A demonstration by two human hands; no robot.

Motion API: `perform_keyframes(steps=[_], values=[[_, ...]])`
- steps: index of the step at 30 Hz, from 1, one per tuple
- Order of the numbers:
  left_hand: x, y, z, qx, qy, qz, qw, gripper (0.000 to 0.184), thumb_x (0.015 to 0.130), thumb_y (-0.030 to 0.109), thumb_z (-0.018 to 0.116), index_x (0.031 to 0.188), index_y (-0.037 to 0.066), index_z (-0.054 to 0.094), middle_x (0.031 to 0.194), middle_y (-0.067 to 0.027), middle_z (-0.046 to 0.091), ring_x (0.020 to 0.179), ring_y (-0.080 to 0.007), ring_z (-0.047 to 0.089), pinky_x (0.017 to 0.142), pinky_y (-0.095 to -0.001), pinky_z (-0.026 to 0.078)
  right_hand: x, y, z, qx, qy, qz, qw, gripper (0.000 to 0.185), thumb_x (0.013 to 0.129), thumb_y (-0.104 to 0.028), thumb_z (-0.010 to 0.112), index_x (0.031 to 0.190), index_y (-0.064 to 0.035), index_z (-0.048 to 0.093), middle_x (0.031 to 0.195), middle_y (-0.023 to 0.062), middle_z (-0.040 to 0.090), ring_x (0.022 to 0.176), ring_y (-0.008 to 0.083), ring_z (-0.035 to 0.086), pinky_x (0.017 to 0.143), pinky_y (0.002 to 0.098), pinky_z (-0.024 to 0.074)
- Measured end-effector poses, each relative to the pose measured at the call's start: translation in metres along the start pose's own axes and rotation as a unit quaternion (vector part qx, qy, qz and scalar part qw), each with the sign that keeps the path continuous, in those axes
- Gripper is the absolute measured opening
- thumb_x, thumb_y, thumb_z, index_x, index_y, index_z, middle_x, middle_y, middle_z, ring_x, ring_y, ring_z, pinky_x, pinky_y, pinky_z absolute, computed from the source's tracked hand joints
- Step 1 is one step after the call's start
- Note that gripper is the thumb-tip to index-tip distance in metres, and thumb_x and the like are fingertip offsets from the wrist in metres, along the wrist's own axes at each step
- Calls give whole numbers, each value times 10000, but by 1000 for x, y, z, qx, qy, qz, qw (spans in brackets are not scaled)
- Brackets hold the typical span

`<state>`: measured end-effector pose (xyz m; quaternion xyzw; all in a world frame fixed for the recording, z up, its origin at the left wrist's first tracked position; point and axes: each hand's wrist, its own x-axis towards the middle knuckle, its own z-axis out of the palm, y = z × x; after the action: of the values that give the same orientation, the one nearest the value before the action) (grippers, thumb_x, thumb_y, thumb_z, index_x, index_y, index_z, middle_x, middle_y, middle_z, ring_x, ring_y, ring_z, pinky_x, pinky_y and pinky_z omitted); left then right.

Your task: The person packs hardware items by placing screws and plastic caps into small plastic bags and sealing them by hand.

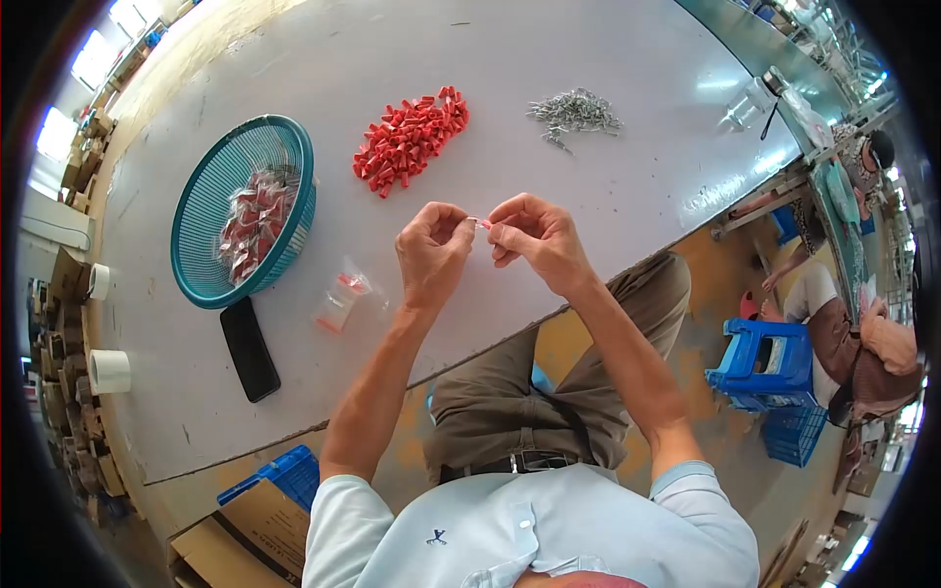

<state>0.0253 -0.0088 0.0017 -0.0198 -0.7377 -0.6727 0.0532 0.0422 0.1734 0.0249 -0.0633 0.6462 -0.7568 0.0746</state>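
Tip to tip, pinching a small red-and-pale piece (481, 223) with left hand (431, 250) and right hand (542, 243), both nearly closed, inside the near edge of the table (323, 59); seemingly having bags (260, 220) done in the basket (201, 211) toward the left edge; leaving red pieces (410, 137) and metal bits (580, 110) loose beyond; finding no readable wording.

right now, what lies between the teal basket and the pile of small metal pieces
In the head view, the heap of small red pieces lies between the teal basket and the metal pieces, with bare grey tabletop on either side.
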Motion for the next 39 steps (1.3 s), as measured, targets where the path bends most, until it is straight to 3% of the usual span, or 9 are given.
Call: perform_keyframes(steps=[8,17,20,22,24,26,29,34,39], values=[[-6,1,3,12,-35,16,999,31,936,-20,691,967,-24,693,828,-39,717,710,-70,661,645,-229,549,5,7,6,-80,44,13,996,191,985,-129,744,1103,9,684,894,69,723,761,121,710,665,292,633],[-11,3,5,6,-77,67,995,33,929,-38,687,959,-28,695,801,-34,711,697,-71,666,640,-228,542,8,13,-14,-21,-22,34,999,183,963,-143,768,1027,14,697,865,61,710,729,108,691,615,272,616],[-16,-3,10,53,-67,117,989,39,922,-31,701,960,-35,700,793,-34,712,698,-72,670,640,-231,542,3,18,-4,-131,37,-12,991,136,948,-98,744,1032,-3,693,859,72,714,727,129,698,626,293,605],[-13,-2,13,96,-51,168,980,46,918,-26,709,961,-40,703,789,-34,713,700,-71,671,637,-233,542,0,18,8,-445,121,-209,862,123,926,-63,722,1035,-19,690,869,113,732,717,159,712,632,319,592],[-10,-1,9,115,-17,156,981,51,917,-23,699,962,-46,707,783,-36,709,689,-71,661,628,-232,537,-2,13,10,-417,133,-203,876,149,912,-60,721,1059,-42,707,874,132,728,710,182,716,643,344,583],[-7,0,5,75,-24,107,991,65,905,-1,698,950,-47,710,780,-58,723,698,-87,680,635,-255,542,-3,12,9,-290,89,-112,946,184,912,-58,729,1096,-51,727,879,95,726,708,168,707,639,336,583],[-4,1,0,19,-39,31,999,78,922,27,677,941,-43,706,770,-58,707,685,-88,662,625,-253,532,-6,4,-2,-236,85,-103,962,184,927,-77,756,1108,-48,741,879,37,733,750,121,693,670,313,574],[-5,3,0,-11,-65,-19,998,111,962,66,652,931,-33,690,762,-33,666,652,-73,612,588,-223,499,-9,2,-7,-313,40,-168,934,148,935,-78,762,1078,-38,754,931,69,748,785,139,716,697,288,588],[-3,1,-6,-30,-96,-61,993,150,993,136,676,958,-9,698,812,-36,676,742,-85,620,689,-243,506,-5,18,-13,-232,43,-156,959,104,979,-79,729,1062,-18,744,926,76,756,781,131,709,708,279,585]])
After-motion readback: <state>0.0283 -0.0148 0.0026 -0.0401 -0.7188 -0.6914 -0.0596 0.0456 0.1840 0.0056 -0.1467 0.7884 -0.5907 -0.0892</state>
